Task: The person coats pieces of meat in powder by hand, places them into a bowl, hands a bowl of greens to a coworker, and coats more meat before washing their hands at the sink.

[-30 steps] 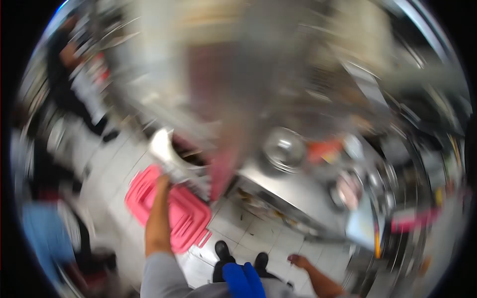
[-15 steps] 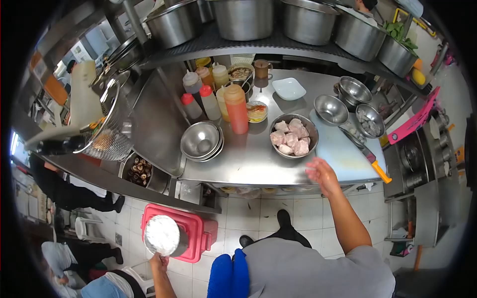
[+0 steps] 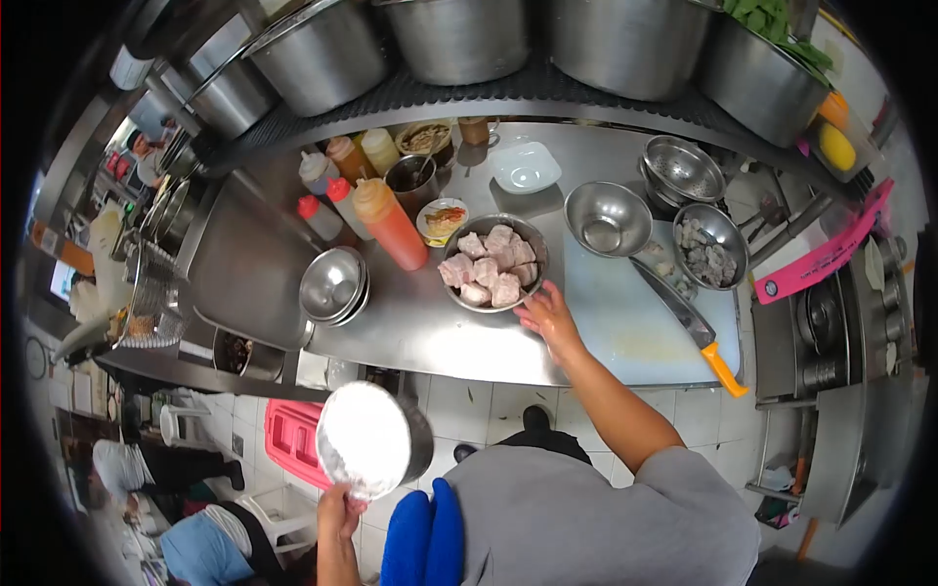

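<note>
My left hand [image 3: 340,512] grips the near rim of a metal container [image 3: 366,439] filled with white powder, held beside the counter's front edge. On the steel counter [image 3: 420,337], a metal bowl [image 3: 535,239] holds several chunks of pale pink meat [image 3: 491,262]. My right hand [image 3: 549,318] is at that bowl's lower right rim, fingers apart, the thumb side near the metal. Right of it lies a white cutting board [image 3: 625,327] with a knife [image 3: 684,314], its orange handle toward me. An empty metal bowl [image 3: 608,220] and one with greyish pieces [image 3: 710,246] stand at the board's back.
Stacked bowls [image 3: 334,286], an orange squeeze bottle [image 3: 391,225] and a white dish [image 3: 525,168] stand on the counter. Large pots [image 3: 630,44] line the shelf above. A red lidded bin [image 3: 293,439] is on the floor. Other people [image 3: 205,545] are at lower left.
My left hand has raised the powder container from above the red bin toward the counter. My right hand has moved left, to the meat bowl's rim. The view has shifted closer to the counter.
</note>
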Demonstrator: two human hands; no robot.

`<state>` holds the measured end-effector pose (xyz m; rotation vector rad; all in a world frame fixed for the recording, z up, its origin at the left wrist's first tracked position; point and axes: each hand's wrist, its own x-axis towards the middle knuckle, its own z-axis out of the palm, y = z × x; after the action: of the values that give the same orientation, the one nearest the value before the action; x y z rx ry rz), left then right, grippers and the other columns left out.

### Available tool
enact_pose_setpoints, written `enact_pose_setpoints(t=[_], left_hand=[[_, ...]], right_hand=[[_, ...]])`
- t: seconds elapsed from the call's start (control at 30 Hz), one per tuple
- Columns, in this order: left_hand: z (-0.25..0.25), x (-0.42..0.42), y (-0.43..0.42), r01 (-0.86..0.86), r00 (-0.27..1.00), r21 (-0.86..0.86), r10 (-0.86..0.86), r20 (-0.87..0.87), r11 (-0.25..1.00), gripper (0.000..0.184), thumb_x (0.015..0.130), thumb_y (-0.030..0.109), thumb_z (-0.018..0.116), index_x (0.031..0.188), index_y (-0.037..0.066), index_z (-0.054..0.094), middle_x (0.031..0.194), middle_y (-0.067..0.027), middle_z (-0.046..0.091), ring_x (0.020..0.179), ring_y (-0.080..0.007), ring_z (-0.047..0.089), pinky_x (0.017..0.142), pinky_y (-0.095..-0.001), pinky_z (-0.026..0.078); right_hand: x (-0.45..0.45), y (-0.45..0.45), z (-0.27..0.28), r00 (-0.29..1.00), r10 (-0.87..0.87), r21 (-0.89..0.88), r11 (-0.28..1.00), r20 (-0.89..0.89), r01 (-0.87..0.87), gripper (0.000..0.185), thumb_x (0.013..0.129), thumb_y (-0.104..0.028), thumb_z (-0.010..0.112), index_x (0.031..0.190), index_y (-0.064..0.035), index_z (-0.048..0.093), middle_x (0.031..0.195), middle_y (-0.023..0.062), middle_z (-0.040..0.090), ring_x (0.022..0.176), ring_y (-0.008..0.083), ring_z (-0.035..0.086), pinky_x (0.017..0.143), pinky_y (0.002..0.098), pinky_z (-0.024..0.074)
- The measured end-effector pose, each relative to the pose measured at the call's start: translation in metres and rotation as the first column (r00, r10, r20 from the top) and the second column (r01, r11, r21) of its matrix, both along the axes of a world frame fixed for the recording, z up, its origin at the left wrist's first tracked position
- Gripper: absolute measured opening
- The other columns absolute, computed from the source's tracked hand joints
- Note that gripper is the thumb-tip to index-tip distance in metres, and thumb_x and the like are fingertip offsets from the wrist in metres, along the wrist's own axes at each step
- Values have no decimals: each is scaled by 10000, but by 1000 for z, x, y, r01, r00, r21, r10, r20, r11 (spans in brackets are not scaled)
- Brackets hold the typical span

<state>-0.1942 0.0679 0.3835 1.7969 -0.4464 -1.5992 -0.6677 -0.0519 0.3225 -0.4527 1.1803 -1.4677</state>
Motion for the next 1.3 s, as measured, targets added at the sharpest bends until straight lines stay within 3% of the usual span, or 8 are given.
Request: enact_pose_setpoints(t=[0.13,0.17,0.23,0.43,0.67,0.77,1.2,1.3], left_hand=[[11,-46,-34,167,980,-48,-171,-102,985,170,833,117,519,865,-48,549,604,-86,555,476,-186,574,466,-298,537],[15,-56,-43,156,982,-49,-160,-103,987,170,833,117,519,865,-48,549,604,-86,555,476,-186,574,466,-298,537],[23,-78,-57,318,941,-61,-322,-100,946,179,839,132,526,869,-44,545,629,-79,550,490,-194,582,494,-299,541],[21,-135,-95,456,882,-123,-466,-70,881,192,847,153,531,881,-36,539,741,-108,581,564,-204,603,544,-287,536],[-8,-166,-110,448,866,-175,-475,-158,876,233,877,171,498,939,-51,525,772,-136,596,645,-216,633,602,-286,550],[-9,-180,-107,443,850,-199,-480,-215,874,270,895,196,488,1004,-51,509,860,-155,599,717,-236,644,658,-313,557],[-3,-188,-90,370,787,-242,-441,-432,897,397,929,331,490,1133,-10,475,1048,-130,563,945,-260,601,789,-347,519],[-4,-187,-89,359,771,-248,-436,-465,900,394,934,331,483,1137,-7,476,1062,-124,558,956,-258,596,797,-341,512]], right_hand=[[-20,-12,-8,997,-38,-46,998,-60,36,663,843,-236,608,1376,-79,248,1377,182,335,1178,279,467,938,385,410],[-27,-10,5,908,-37,-62,998,-417,12,598,839,-222,608,1344,-87,317,1380,177,334,1175,292,467,933,379,417],[-36,-11,15,402,-134,-165,985,-906,-45,435,810,-143,596,1229,-99,489,1381,158,340,1127,323,479,896,399,443],[-52,-36,27,-277,24,101,958,-961,-269,381,795,-93,556,1173,-140,538,1405,131,325,1071,334,514,866,420,448],[-64,-49,39,-367,78,153,972,-927,-178,402,784,-250,606,1159,-112,561,1248,147,514,1043,325,523,840,400,445],[-28,-50,79,-340,430,471,881,-836,-42,717,701,-605,593,1202,-97,520,1170,163,574,1075,311,539,907,414,429],[1,-41,142,178,302,179,849,-937,-497,422,668,-174,738,1030,-84,539,950,122,576,914,266,565,777,333,461],[35,-30,128,-58,336,278,656,-940,-701,462,681,-187,734,1098,-83,563,1005,108,547,922,262,559,811,338,454]])
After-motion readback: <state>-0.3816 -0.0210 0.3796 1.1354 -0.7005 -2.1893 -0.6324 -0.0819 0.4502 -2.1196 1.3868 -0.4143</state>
